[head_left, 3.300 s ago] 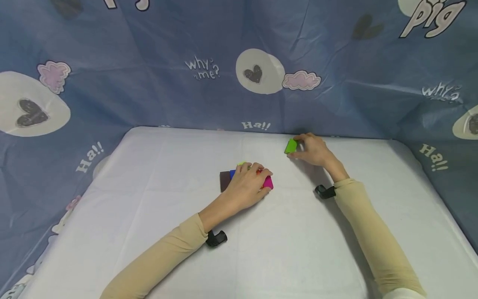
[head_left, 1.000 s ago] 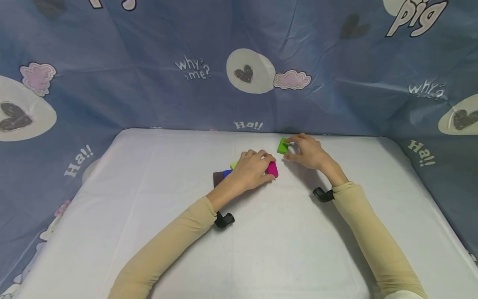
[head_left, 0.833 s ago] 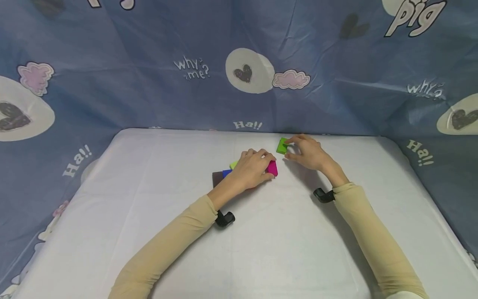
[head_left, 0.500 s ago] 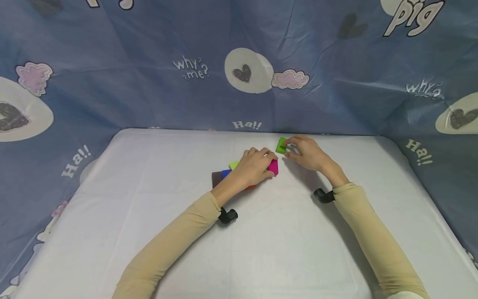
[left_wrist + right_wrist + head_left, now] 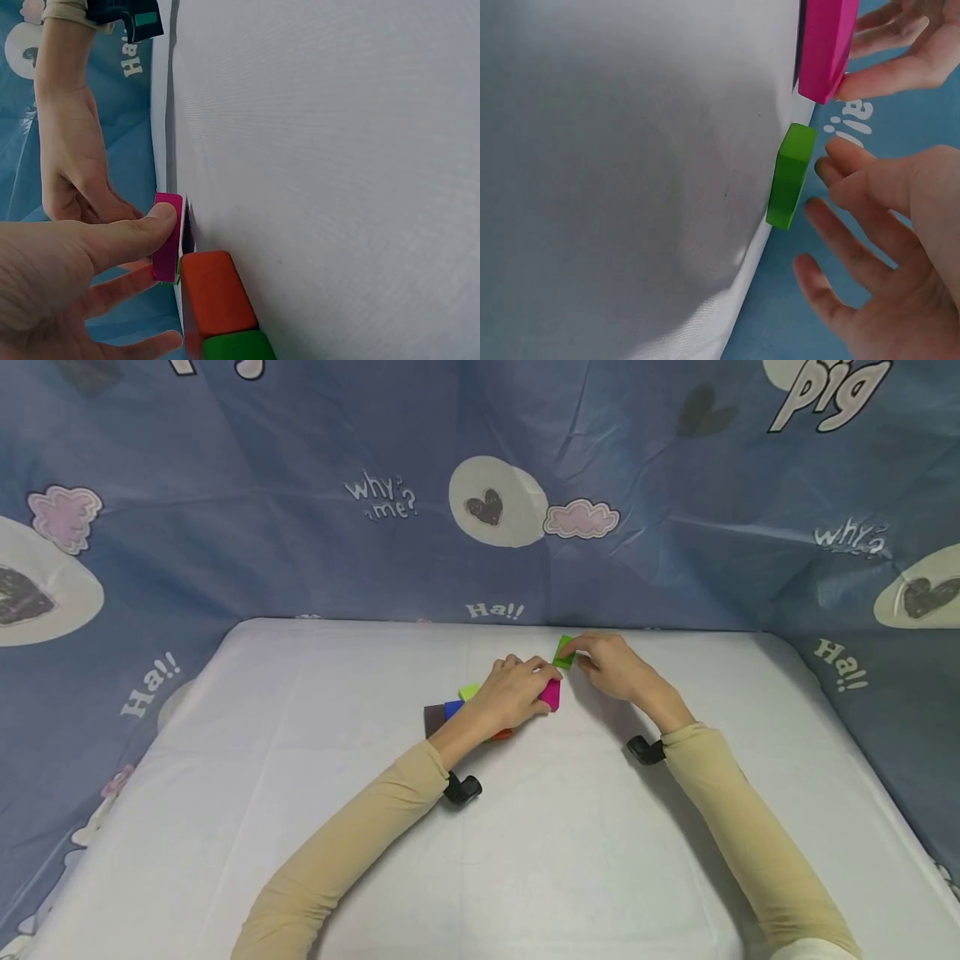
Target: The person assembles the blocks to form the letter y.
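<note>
My left hand (image 5: 517, 693) pinches a magenta block (image 5: 551, 695) between thumb and fingers. In the left wrist view the thumb lies across that magenta block (image 5: 166, 240). Close by at the far side, a light green block (image 5: 562, 652) lies on the table, with my right hand (image 5: 611, 664) beside it. The right wrist view shows a small gap between the right hand's loosely bent fingers (image 5: 847, 274) and the green block (image 5: 791, 176). Under and behind the left hand sits a group of blocks: dark brown (image 5: 434, 722), blue (image 5: 452, 708), yellow-green (image 5: 468, 692) and orange-red (image 5: 502, 734), partly hidden by the hand.
The white-covered table (image 5: 555, 843) ends at a blue printed cloth (image 5: 360, 560) hanging behind it. In the left wrist view an orange-red block (image 5: 217, 292) touches a darker green block (image 5: 240, 346). Black wrist cameras (image 5: 462, 789) sit below both wrists.
My left hand has moved the magenta block right and away from the group, uncovering part of the orange-red block. My right thumb and fingers, earlier around the light green block, have come off it.
</note>
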`<act>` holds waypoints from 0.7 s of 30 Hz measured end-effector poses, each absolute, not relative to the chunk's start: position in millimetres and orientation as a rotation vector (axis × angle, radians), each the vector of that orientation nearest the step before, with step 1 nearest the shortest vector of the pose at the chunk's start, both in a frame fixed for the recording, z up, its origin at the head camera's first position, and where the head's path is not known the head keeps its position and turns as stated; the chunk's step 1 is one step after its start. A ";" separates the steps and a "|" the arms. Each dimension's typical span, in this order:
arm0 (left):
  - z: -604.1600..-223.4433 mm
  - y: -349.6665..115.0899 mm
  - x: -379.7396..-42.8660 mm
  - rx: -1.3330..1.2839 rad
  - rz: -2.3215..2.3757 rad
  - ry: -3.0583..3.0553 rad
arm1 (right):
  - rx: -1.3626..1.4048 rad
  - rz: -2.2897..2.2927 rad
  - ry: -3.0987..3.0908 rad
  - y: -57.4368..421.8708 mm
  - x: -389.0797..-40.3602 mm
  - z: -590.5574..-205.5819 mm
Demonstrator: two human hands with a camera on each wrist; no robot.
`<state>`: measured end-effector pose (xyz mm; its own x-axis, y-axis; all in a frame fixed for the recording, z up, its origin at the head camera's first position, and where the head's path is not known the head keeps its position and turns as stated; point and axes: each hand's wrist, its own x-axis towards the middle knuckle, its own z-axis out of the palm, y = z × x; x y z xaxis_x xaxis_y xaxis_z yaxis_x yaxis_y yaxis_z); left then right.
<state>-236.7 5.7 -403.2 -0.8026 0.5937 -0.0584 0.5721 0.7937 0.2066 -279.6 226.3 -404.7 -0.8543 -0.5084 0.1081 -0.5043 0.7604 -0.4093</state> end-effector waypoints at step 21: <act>-408.2 6.2 -240.3 0.958 0.256 2.851 | -0.864 -0.651 2.899 227.2 -282.1 -407.2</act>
<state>-240.3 6.2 -408.2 -0.7918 0.6077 -0.0621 0.5869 0.7850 0.1984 -282.1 227.2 -407.2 -0.8430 -0.5330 0.0726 -0.5129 0.7558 -0.4071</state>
